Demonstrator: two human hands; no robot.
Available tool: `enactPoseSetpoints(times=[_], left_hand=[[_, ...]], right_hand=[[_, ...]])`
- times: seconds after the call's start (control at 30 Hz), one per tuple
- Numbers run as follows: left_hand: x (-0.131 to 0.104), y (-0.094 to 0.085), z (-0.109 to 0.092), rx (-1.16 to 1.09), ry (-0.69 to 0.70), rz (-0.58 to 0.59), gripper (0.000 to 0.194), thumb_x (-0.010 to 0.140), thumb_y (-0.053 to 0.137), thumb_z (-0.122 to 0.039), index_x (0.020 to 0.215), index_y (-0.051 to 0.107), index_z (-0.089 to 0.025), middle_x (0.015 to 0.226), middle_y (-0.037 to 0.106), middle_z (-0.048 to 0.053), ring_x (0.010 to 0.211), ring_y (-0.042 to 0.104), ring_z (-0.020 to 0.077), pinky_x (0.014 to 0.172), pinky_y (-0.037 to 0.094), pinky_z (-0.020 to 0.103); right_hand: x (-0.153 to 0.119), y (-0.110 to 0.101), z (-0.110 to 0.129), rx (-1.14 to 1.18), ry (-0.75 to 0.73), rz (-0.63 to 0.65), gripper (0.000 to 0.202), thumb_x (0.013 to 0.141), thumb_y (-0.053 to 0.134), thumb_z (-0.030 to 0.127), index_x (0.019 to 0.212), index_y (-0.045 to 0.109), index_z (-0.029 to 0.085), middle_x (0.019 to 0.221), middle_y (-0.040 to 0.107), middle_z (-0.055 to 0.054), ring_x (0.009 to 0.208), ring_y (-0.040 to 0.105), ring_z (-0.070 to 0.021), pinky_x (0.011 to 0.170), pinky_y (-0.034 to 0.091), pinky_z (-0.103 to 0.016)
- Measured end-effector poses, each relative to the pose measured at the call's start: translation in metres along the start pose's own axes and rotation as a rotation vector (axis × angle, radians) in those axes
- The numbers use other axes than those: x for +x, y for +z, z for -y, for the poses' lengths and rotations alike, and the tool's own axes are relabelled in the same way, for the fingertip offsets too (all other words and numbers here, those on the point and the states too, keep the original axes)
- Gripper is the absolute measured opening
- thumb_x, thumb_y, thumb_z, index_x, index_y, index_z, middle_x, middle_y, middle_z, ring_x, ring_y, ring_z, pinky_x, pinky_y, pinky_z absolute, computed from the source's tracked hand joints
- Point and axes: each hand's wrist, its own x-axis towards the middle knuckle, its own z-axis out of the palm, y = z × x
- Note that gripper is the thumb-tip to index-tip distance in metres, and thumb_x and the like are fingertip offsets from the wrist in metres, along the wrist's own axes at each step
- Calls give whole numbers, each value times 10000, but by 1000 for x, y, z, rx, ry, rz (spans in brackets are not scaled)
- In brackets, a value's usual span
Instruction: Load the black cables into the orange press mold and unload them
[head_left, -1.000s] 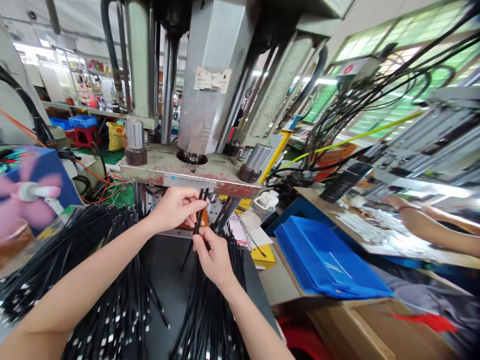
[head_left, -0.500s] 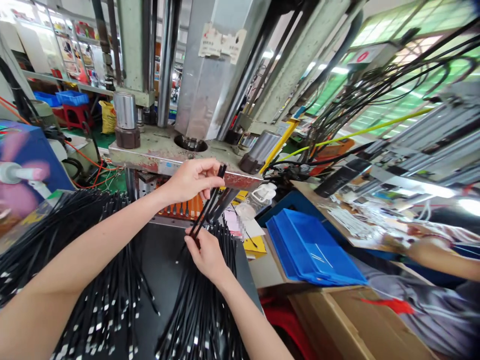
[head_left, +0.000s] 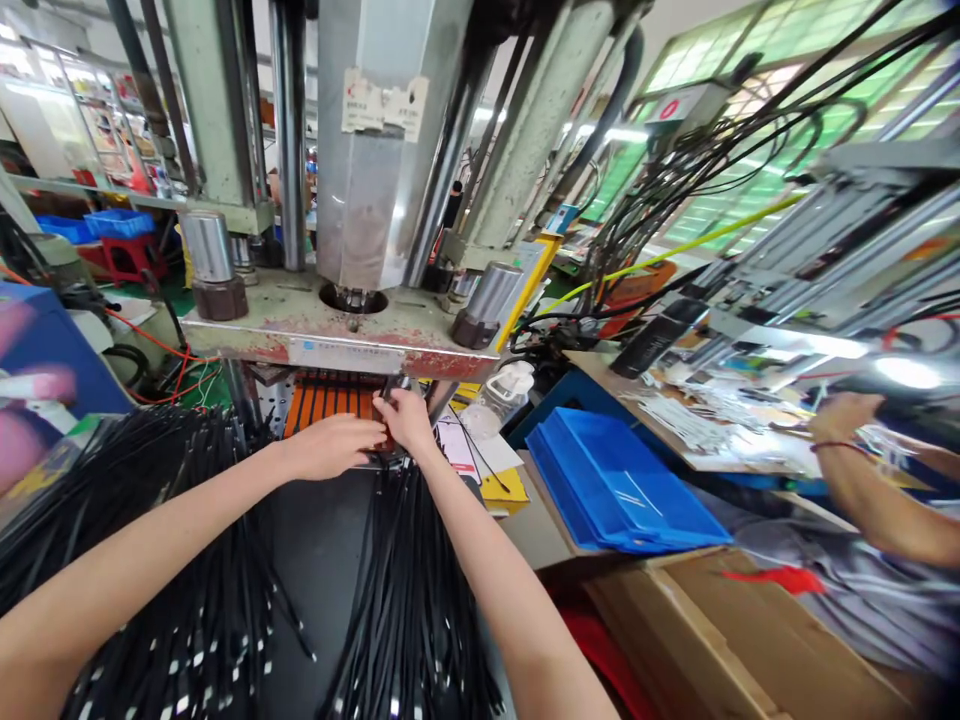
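Under the press plate, my right hand (head_left: 406, 417) is closed at the right end of an orange slotted fixture (head_left: 330, 402); what its fingers grip is too small to make out. Beside it, my left hand (head_left: 341, 443) reaches over the fixture's front edge, its fingers together and the fingertips hidden near my right hand. Dark strips lie in the fixture's slots. One bundle of black cables (head_left: 409, 600) hangs over the dark tabletop (head_left: 322, 560) below my right hand. Another pile of black cables (head_left: 187, 560) lies under my left forearm.
The press plate (head_left: 345, 345) spans just above my hands. At the right are a clear plastic bottle (head_left: 499, 395), blue trays (head_left: 622, 485) and a cardboard box (head_left: 720, 630). Further right, a person's arm (head_left: 877, 480) is over another bench. A pink fan (head_left: 30, 385) is at far left.
Both hands have moved from in front of the plate, where they held black cables, forward and down to the fixture. The view has shifted slightly. The other person's arm has risen.
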Motion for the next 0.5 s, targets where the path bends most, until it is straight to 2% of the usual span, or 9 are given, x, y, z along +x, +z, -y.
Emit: enactPoseSetpoints(times=[0.07,0.2,0.3,0.4,0.5], left_hand=[[-7,10,0,89,6,117,431,900,547,-224,1327,494,-204,1387,528,87,1305,459,207,1111,312,394],[-9,12,-9,162,-73,155,499,929,509,-372,1391,435,-198,1438,469,104,1331,428,223,1143,246,414],[2,6,-7,132,-181,194,515,975,344,-451,1418,405,-195,1471,424,104,1361,383,222,1169,124,483],[25,2,9,79,-289,259,527,990,229,-434,1449,357,-209,1513,354,85,1396,323,212,1167,40,523],[51,2,34,31,-422,276,513,986,224,-413,1427,401,-221,1511,359,65,1391,329,218,1163,131,479]], right_hand=[[-3,-1,1,4,20,29,134,855,569,190,853,704,189,643,683,-4,633,662,-167,689,487,-240],[-4,-7,4,16,25,92,184,855,526,103,843,689,187,788,719,-23,640,679,-147,712,499,-234],[-2,-9,3,-38,-4,82,215,858,489,80,842,680,177,827,713,-47,721,680,-166,783,499,-270],[-4,-8,0,-123,-18,19,205,852,477,84,906,665,146,879,689,-102,880,647,-216,883,468,-348],[-16,-4,-6,-160,-22,16,201,824,539,133,997,639,148,965,652,-116,931,609,-225,900,453,-380]])
